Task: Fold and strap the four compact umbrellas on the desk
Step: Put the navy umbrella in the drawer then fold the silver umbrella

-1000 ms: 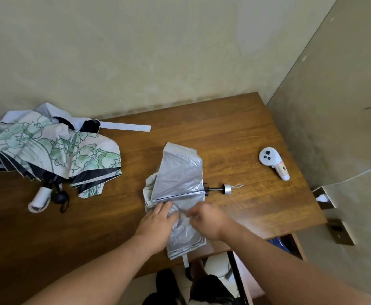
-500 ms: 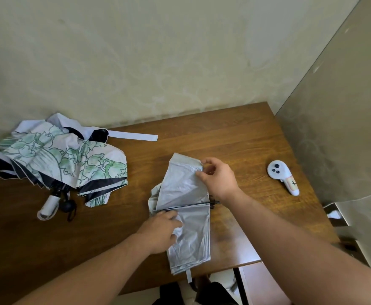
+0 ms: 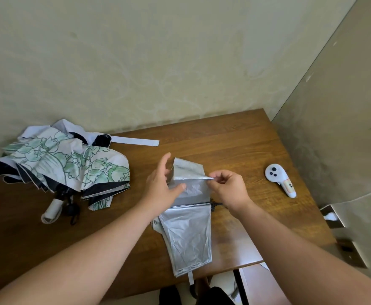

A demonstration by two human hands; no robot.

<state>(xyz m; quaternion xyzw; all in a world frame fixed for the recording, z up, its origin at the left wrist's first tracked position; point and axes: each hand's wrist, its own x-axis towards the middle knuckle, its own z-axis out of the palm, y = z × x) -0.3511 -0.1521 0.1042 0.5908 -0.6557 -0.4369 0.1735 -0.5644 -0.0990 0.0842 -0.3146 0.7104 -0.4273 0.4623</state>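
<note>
The silver umbrella [image 3: 186, 223] lies on the bench [image 3: 246, 150] straight ahead of me, canopy running toward me. My right hand [image 3: 228, 190] pinches its far folded edge; my left hand [image 3: 161, 186], fingers spread, rests there, equally near.

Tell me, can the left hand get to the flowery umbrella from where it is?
Probably yes. The left hand hovers open over the silver umbrella, holding nothing, and only bare desk lies between it and the flowery umbrella.

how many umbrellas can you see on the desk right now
2, maybe more hidden: a silver umbrella under the hands mid-desk, and a floral umbrella at the left. A black handle there may belong to a third.
</note>
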